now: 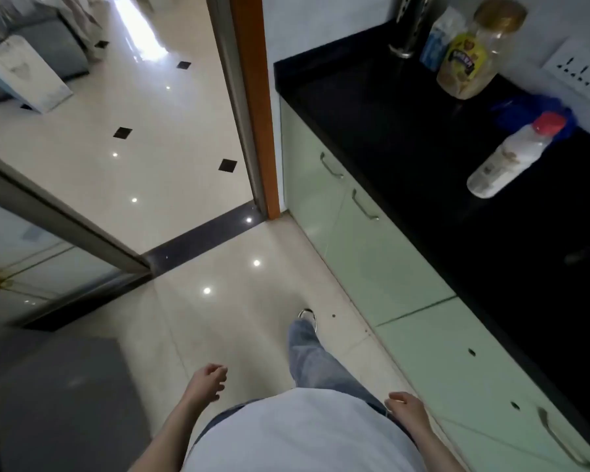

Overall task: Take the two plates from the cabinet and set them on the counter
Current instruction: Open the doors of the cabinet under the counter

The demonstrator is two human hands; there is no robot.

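Note:
No plates are in sight. A black counter (406,137) runs along the right side, with pale green cabinet doors (365,253) and metal handles below it; all the doors are closed. My left hand (206,381) hangs low at my side with loosely curled fingers and holds nothing. My right hand (406,408) hangs by my hip near the cabinet fronts, also with nothing in it. I stand on the tiled floor with one leg stepping forward.
On the counter stand a white bottle with a red cap (511,155), a clear jar with a gold lid (474,52), a blue-white carton (438,42) and a blue cloth (532,110). An open doorway with an orange frame (256,107) lies ahead left. A glass door (48,233) stands at left.

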